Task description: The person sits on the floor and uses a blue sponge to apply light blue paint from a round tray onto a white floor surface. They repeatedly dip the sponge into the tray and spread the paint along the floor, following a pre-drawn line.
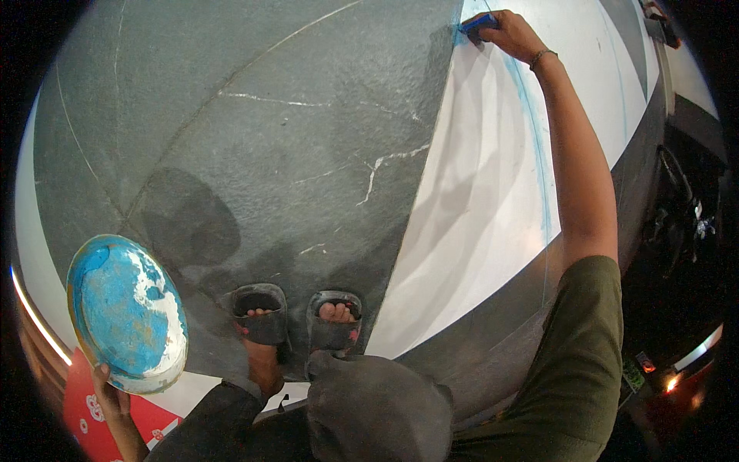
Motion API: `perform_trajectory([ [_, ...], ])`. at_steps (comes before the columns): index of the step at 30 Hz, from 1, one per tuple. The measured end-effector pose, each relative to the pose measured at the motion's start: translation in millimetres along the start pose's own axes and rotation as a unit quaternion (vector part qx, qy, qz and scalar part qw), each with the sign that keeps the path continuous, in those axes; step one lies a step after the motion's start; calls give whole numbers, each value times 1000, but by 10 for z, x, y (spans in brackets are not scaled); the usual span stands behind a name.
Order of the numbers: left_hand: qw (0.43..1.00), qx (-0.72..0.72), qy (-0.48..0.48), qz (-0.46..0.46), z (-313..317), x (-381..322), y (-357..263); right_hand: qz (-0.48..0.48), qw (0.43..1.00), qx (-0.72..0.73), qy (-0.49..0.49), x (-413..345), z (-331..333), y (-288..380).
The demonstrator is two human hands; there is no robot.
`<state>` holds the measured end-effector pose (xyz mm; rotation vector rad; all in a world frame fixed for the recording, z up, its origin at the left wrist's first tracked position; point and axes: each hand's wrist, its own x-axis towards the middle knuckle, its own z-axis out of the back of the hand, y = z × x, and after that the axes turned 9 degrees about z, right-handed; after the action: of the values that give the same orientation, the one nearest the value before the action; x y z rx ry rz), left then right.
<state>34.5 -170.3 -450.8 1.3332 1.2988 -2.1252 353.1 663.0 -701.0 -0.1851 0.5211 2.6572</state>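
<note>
My left hand point(112, 398) grips the lower rim of a round, shallow paint lid or tray point(118, 320). Its inside is coated in blue paint, with a thick smear of white along the right side. At the top of the view my right hand point(511, 36) holds a small blue tool point(480, 24), whose exact kind is hard to make out. The tool is against the white wall point(491, 133), close to its lower edge along the floor. Blue paint point(528, 98) marks the wall around that hand and runs down in a band beside my forearm.
Grey floor tiles point(277, 156) with white veins and dark joints spread in front of me. My feet in black slide sandals point(260, 312) stand near the wall. A red patterned cloth or mat point(86, 398) lies at lower left. Dark, unclear objects point(687, 213) are at the right.
</note>
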Motion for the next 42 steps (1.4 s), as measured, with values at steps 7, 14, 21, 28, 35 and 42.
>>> perform_trajectory([
  [7, 999, -5, -40, -14, 61, 10, 89, -1, 999, -1, 50, -209, 72, 276],
  [14, 999, -14, -3, -32, 209, 103, 110, -13, 999, -39, -7, -417, -117, 443],
  [21, 1000, -12, 12, 4, 227, 144, 45, -20, 970, -160, -183, -820, -680, 1143],
  [28, 999, -29, 21, -5, 86, 155, 17, -61, 985, -58, -152, -678, -391, 628],
  [35, 1000, -27, -12, -11, 58, 177, -18, -3, 995, -21, -100, -303, -313, 284],
  [42, 1000, -10, 12, -7, -44, 111, -93, 47, 998, 19, 31, -483, -257, 513],
])
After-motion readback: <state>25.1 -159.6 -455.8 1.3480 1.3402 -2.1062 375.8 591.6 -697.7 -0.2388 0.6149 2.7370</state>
